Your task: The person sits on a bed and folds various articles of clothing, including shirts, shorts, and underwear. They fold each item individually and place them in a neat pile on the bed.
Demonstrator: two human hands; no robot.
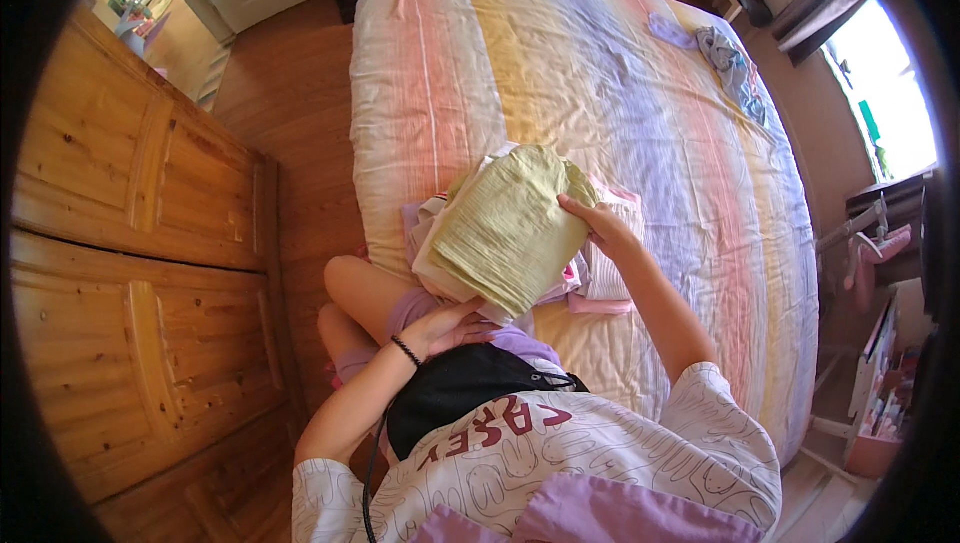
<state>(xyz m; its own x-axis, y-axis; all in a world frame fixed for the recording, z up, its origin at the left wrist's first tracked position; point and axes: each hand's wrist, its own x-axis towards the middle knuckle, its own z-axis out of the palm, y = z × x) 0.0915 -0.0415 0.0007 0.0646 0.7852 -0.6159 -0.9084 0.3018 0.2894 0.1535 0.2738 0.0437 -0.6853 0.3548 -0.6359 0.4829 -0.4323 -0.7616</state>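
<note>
A folded light green crinkled garment (514,224) lies over a stack of folded clothes near the bed's front edge. My right hand (596,224) grips its right side, the thumb on top and the fingers hidden beneath. At the lower edge of the stack is my left hand (454,327), close above my lap; its fingertips meet white cloth under the green garment, and whether they grip it cannot be told. To the right, partly behind my right forearm, sits another pile with a striped pale garment (609,273) and pink cloth (600,304).
The bed has a striped bedspread (555,78), with a crumpled grey garment (724,55) and a small lavender cloth (671,31) at its far right. A wooden wardrobe (142,243) stands on the left. Purple cloth (637,509) lies across my chest.
</note>
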